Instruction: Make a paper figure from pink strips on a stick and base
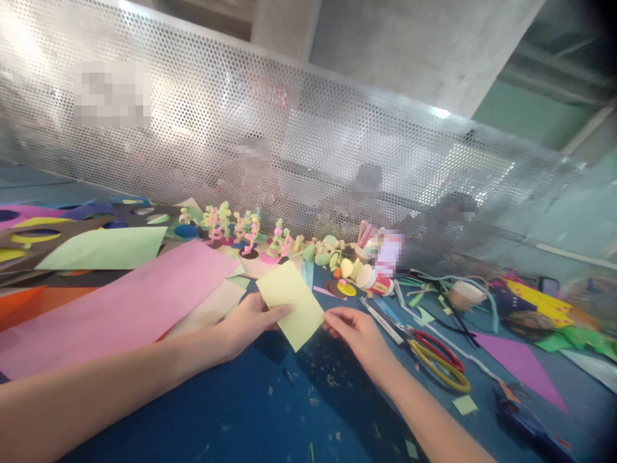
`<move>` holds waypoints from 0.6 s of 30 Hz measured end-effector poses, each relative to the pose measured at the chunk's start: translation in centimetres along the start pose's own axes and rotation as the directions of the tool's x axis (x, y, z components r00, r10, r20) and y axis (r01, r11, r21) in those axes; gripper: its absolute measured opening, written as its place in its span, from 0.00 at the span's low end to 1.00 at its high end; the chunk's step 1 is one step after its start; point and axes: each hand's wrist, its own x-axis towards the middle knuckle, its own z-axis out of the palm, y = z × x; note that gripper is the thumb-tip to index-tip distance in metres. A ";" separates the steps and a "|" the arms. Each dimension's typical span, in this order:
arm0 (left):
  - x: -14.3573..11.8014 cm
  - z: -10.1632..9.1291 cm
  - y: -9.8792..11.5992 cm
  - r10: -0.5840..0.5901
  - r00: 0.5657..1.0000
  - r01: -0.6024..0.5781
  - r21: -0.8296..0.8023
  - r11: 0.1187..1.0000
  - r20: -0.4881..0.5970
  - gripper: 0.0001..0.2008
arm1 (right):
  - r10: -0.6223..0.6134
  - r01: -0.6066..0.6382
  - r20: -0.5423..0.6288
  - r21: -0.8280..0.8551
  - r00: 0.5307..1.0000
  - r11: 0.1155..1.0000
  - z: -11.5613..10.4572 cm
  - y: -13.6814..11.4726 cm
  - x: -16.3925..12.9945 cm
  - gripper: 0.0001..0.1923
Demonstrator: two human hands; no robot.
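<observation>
Left hand (248, 321) pinches the near-left edge of a yellow paper rectangle (290, 302); right hand (354, 331) fingertips close on its near-right corner. Sheet held just above the blue table (231, 411), long axis running far-left to near-right. Thin, matte, flat. Right: scissors (429, 350). Left: pink sheet (120, 308). Far: curled paper figures (241, 231), perforated metal screen (299, 148).

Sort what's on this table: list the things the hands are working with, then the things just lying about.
In hand:
- yellow paper, held by left hand and right hand

Lying about:
- scissors
- pink sheet
- green sheet
- purple triangle
- glue bottle
- little paper figures
</observation>
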 end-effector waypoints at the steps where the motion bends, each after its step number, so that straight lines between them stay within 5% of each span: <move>1: 0.0 0.0 0.0 -0.003 1.000 0.003 -0.003 1.000 0.008 0.17 | -0.007 0.007 0.000 -0.018 1.000 1.000 0.0 0.0 0.0 0.12; 18: -0.1 -0.2 -0.3 0.010 1.000 -0.010 0.032 0.999 -0.005 0.20 | -0.063 0.059 -0.023 -0.167 0.998 0.984 -0.6 0.5 0.3 0.13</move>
